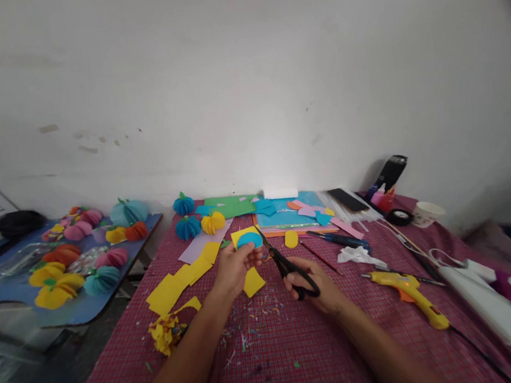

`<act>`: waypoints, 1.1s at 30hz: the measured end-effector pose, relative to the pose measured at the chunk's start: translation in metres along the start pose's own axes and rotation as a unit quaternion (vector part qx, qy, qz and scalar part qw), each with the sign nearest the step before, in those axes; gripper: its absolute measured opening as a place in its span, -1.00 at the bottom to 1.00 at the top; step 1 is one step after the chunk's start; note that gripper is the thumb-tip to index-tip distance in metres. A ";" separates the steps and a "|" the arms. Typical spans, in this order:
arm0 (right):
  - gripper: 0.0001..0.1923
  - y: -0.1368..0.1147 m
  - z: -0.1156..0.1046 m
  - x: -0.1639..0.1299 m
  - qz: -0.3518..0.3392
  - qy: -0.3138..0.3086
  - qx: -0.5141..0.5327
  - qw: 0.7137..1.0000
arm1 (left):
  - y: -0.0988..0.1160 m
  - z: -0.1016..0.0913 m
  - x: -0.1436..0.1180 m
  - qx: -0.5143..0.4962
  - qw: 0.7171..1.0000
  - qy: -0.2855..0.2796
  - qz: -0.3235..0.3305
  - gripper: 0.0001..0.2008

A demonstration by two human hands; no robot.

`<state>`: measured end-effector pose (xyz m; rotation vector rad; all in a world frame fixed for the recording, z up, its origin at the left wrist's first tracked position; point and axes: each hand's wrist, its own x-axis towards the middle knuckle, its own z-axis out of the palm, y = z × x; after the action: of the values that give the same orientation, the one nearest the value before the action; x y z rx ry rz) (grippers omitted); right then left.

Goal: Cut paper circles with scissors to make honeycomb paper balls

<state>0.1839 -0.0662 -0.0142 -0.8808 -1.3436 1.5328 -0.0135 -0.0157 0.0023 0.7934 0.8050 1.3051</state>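
Gripping black scissors [289, 266], blue disc [249, 240]

Matt woven cloth [306, 349] on table; matt paper circle [249, 240]; scissors [287, 266]: dark metal blades, glossy black plastic handles.

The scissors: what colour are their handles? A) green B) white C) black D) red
C. The scissors in the right hand have black handles, their blades pointing up toward the blue circle on the yellow paper that the left hand holds.
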 end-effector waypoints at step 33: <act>-0.70 -0.009 -0.014 -0.001 0.005 -0.023 -0.049 0.999 | 0.002 -0.004 0.001 0.014 0.999 -0.029 -0.011 -0.74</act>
<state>0.1984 -0.0623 -0.0073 -0.9193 -1.4601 1.5122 -0.0175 -0.0144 0.0023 0.8389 0.7842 1.2490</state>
